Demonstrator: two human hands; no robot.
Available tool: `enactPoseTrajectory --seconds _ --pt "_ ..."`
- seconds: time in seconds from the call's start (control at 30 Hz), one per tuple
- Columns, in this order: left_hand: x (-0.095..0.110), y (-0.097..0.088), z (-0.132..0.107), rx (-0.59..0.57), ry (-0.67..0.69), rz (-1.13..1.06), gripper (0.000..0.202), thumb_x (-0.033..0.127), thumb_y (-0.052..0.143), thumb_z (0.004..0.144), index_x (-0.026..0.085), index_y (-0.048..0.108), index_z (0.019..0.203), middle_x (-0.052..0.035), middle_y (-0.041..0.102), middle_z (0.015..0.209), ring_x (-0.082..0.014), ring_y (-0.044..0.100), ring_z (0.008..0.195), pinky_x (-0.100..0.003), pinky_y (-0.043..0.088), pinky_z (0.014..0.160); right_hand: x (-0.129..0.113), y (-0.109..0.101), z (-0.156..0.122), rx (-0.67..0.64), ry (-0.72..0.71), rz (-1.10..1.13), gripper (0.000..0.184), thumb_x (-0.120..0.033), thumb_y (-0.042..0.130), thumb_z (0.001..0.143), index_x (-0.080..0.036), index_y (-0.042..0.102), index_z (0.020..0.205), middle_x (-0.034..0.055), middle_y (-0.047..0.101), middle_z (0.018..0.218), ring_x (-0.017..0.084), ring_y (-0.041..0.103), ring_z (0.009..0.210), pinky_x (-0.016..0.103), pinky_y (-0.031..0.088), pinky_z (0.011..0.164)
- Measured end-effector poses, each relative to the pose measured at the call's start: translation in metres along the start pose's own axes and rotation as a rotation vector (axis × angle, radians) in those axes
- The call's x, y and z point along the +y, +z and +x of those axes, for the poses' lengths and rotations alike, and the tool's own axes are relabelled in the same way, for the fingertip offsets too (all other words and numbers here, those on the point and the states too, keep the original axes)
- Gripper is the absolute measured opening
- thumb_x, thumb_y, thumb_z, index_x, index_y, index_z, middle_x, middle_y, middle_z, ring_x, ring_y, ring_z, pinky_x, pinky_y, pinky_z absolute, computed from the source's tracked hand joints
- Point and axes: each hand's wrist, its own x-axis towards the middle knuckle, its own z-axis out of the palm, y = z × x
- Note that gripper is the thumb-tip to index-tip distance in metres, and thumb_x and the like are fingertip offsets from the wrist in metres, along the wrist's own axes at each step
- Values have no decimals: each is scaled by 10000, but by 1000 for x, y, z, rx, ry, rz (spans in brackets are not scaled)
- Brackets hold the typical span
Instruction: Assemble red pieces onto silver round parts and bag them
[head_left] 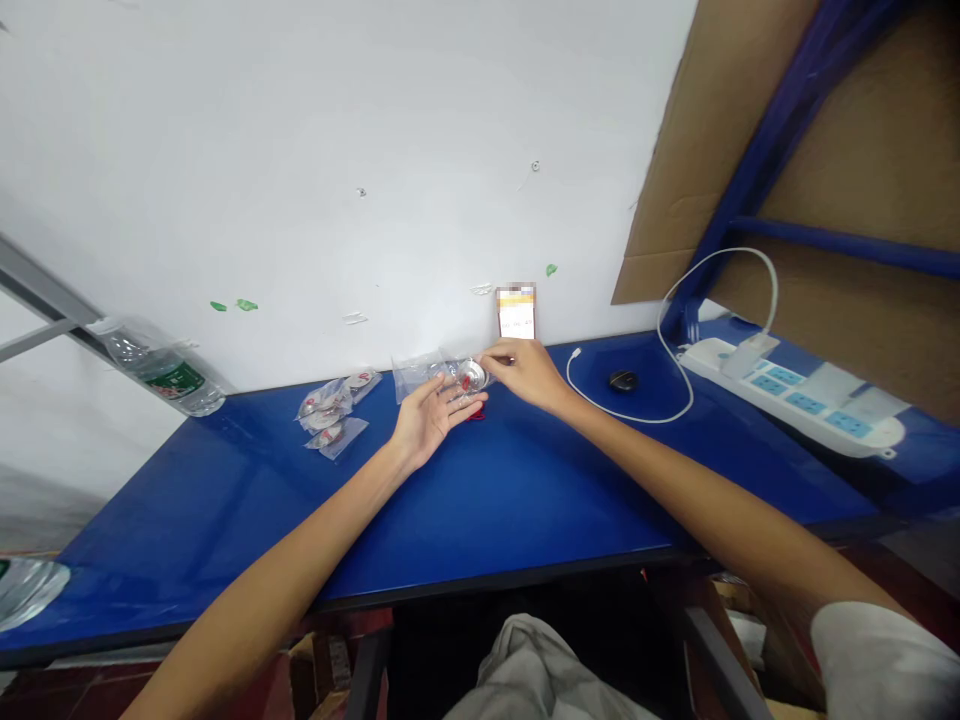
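A round silver piece with a red mark or part on it lies in or against clear plastic at the back of the blue table. My left hand is beside it, palm turned up, fingers stretched and apart, the fingertips next to the plastic. From the other side my right hand pinches with thumb and forefinger at the edge of the clear plastic bag around the piece. A small red thing shows just below the left fingertips. Another clear plastic bag lies behind my left hand.
Several bagged round pieces lie on the blue table to the left. A phone leans on the wall. A water bottle stands back left. At right are a white cable, a black round object and a power strip.
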Motion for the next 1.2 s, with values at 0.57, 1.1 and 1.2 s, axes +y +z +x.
enactPoseTrajectory --seconds 0.57,1.1,1.2 --pt "-3 -17 11 153 51 136 130 217 719 959 127 757 1046 -145 798 1131 -222 793 973 -403 659 1042 21 -10 12 297 267 444 250 -381 632 968 -166 759 993 38 741 826 141 674 590 217 487 474" --pt "52 -24 8 353 413 301 89 247 637 867 173 631 915 -74 761 959 -195 769 832 -422 673 927 33 49 27 12 424 582 205 -175 662 940 -170 621 1140 89 839 979 165 782 658 219 576 502" --pt "57 -29 9 357 415 278 106 226 640 842 165 636 929 -79 766 951 -189 758 795 -405 678 881 21 73 59 -75 409 340 234 -185 630 973 -174 610 1205 82 841 984 157 740 587 223 498 458"
